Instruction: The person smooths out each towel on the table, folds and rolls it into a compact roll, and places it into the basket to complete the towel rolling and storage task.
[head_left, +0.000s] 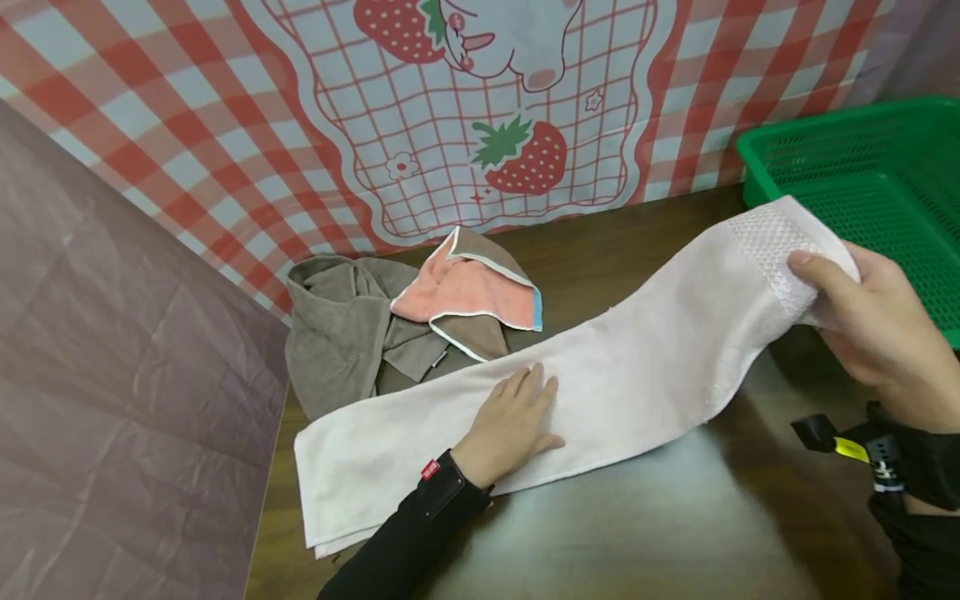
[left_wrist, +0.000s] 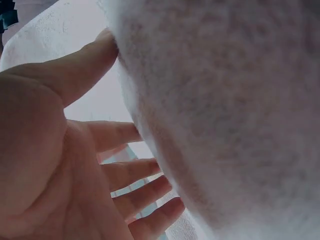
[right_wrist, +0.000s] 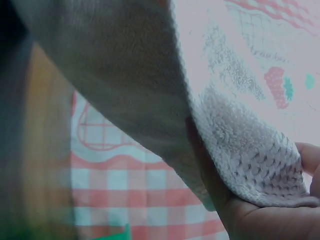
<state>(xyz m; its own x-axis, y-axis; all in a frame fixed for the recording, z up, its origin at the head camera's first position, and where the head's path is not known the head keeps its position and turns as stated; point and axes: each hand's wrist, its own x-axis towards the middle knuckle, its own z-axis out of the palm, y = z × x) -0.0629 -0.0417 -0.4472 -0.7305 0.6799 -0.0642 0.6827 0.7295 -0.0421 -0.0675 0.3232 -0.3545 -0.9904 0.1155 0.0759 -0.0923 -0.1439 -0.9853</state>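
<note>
A long pale pink-white towel (head_left: 637,375) stretches across the table, its left part lying flat and its right end raised. My right hand (head_left: 877,308) pinches that raised end at the textured woven band, thumb on top and fingers underneath. The right wrist view shows the band (right_wrist: 270,165) bent over the right hand's fingers (right_wrist: 250,215). With fingers extended, my left hand (head_left: 513,421) rests on the middle of the towel. In the left wrist view the fingertips (left_wrist: 170,205) meet the towel's surface (left_wrist: 240,110), which fills the right side.
Behind the towel lie a crumpled grey-brown cloth (head_left: 337,325) and a smaller coral and brown cloth (head_left: 480,292) with white edging. A green plastic basket (head_left: 765,171) stands at the back right. A red-checked strawberry cloth (head_left: 600,167) hangs behind the wooden table (head_left: 630,517); a pinkish curtain (head_left: 135,375) covers the left.
</note>
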